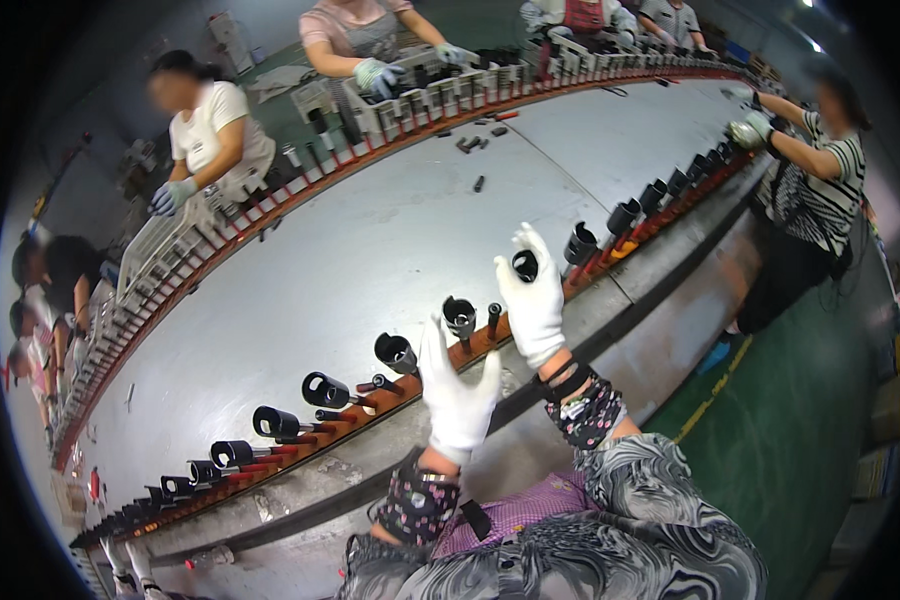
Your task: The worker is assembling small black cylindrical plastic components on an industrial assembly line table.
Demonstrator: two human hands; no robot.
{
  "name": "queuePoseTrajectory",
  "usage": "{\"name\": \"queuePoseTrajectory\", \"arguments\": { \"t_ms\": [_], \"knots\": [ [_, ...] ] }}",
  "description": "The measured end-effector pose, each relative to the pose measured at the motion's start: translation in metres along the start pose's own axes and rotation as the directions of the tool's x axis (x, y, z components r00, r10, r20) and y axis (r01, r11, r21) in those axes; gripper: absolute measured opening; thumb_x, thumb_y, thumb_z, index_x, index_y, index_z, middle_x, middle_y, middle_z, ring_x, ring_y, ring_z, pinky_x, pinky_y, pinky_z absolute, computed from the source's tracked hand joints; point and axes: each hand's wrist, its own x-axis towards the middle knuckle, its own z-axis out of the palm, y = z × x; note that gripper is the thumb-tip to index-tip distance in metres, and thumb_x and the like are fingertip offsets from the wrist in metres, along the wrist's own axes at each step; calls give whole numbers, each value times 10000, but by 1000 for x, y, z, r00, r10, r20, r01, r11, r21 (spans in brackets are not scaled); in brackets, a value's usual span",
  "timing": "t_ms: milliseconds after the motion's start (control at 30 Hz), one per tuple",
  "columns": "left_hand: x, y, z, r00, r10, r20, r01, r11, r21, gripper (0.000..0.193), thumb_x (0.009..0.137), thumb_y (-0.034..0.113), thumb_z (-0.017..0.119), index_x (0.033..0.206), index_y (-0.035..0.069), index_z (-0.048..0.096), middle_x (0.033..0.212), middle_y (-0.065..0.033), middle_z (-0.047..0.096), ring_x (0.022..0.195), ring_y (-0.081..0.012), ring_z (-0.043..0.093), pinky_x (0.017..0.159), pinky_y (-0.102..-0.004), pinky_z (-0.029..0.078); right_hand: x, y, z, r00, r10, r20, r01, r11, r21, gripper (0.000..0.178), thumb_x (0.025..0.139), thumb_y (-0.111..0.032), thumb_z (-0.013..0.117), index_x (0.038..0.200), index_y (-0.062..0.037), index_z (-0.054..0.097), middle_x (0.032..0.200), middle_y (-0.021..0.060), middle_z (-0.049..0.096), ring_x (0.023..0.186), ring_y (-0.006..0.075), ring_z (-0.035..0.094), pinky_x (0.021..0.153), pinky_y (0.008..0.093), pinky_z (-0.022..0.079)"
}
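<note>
My right hand (532,308), in a white glove, is closed around a short black cup-shaped part (517,265), with its round opening showing. My left hand (457,408), gloved too, has its thumb and fingers apart and holds nothing. Close by its fingertips, a black cup with a cut-out rim (459,314) sits on a post of the brown rail (403,393). Between my hands stands a slim post with a small dark tip (494,316). Another black cup (395,353) leans on the rail left of my left hand.
More black cups (273,421) line the rail to the left, others (625,215) to the right. Small dark pieces (470,145) lie on the grey table (370,260). Co-workers work along a far row of posts (335,158); one person (815,165) works at the right.
</note>
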Motion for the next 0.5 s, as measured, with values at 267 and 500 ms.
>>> {"name": "queuePoseTrajectory", "arguments": {
  "t_ms": [267, 500],
  "knots": [
    [57, -25, 56, 990, -65, -123, 21, 945, -327, 549, 901, -28, 716, 1390, 35, 475, 1222, -110, 626, 1030, -155, 680, 908, -285, 543, 25, 30, 13, 988, 12, 156, -44, 978, 204, 387, 872, -54, 767, 1251, -84, 696, 1001, 51, 737, 837, 90, 664, 790, 241, 543],
    [16, -22, 60, 873, -469, -137, 388, 836, -388, 686, 928, -15, 636, 1544, 31, 336, 1370, -132, 564, 1233, -181, 544, 1073, -317, 421, -20, 42, -26, 900, 180, 397, -232, 969, 86, 505, 913, -106, 723, 1398, -75, 583, 1267, 167, 691, 1124, 259, 695, 966, 333, 537]
  ]
}}
